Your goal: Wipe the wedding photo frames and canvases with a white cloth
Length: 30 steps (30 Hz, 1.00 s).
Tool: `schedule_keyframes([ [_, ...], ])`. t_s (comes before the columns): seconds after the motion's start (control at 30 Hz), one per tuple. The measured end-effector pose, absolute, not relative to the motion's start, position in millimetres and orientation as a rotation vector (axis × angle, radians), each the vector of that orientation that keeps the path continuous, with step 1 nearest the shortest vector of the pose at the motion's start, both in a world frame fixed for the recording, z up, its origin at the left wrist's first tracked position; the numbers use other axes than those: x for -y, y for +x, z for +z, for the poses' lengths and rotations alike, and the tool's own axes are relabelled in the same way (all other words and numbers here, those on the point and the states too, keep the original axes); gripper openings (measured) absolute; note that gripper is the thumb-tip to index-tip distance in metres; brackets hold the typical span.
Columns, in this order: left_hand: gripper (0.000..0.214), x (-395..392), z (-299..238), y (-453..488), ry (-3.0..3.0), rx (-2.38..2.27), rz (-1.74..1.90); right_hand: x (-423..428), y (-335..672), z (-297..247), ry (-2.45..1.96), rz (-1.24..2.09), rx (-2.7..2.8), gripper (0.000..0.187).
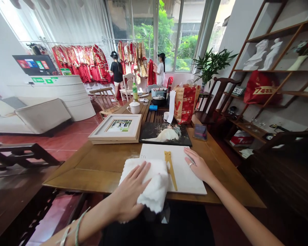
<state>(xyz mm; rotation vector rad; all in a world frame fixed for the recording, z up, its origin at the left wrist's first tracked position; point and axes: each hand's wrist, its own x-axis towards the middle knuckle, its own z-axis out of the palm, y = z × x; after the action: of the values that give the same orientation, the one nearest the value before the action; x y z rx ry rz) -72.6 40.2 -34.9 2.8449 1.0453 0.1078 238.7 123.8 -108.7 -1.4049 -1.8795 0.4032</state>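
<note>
A white board or album (184,174) with a tall golden figure (171,171) on its face lies flat near the table's front edge. My left hand (133,188) rests with fingers stretched out on a fluffy white cloth (154,181), which covers the board's left part and hangs over the table edge. On the board's upper right my right hand (196,164) lies flat, fingers extended and a ring on one of them. Just behind the board is a dark photo panel (166,133) showing a white gown. To its left sit stacked picture frames (115,128).
On the wooden table (92,171) stand a white lidded cup (133,107), a green bottle (135,91), a red paper bag (186,104) and a small dark framed piece (200,131). Two people (116,71) are near racks of red garments. Shelves (279,68) line the right side.
</note>
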Motion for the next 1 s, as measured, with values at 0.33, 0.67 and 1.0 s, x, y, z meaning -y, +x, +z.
schedule_keyframes([
  [0.33, 0.042, -148.4, -40.4, -49.6, 2.861, -1.41, 0.078, -123.4, 239.3, -107.7, -1.398, 0.41, 1.883, 0.041],
  [0.67, 0.057, -76.1, -44.6, -68.7, 2.893, -1.131, 0.179, -124.3, 238.5, -109.4, -1.386, 0.398, 1.874, 0.04],
  [1.0, 0.072, -50.8, -45.3, -57.1, 2.88, -1.094, 0.169, -124.6, 238.4, -108.5, -1.404, 0.377, 1.901, 0.041],
])
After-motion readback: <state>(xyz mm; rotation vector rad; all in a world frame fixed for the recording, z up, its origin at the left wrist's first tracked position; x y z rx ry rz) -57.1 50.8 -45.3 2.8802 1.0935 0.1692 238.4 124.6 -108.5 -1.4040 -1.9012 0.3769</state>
